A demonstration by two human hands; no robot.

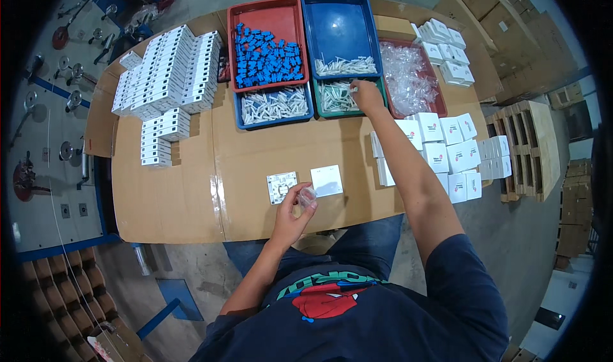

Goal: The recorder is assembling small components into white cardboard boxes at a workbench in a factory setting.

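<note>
Loads of little white boxes [169, 74] stacked in rows on the left end of the cardboard-covered table [185, 196], with a shorter stack nearer the edge. Moving right, there's a red tray [268, 17] full of small blue plastic parts [265, 58], and below it a blue tray [274, 105] of whitish pieces. Down at the near edge sits a square white switch-type plate [281, 187] showing its back side, and just beside it a plain white cover plate [326, 180]. The left hand [292, 216] is right there, fingers pinched around a small clear plastic bag [307, 196], holding it just above the table between the two plates. That bag looks super light and floppy, probably slippery too, so I'd guess pinching it at the open edge is the way to go instead of the middle. Further right the right hand [366, 96] is stretched out over the green tray [338, 98] of white pieces, under a big, mostly empty blue tray [340, 26]. Its fingers are curled down into the pile, touching it, but I can't tell if they've actually got one. Past that, a red tray of crumpled clear bags [408, 77], then more white boxes with red marks [450, 151] on the right end.
</note>
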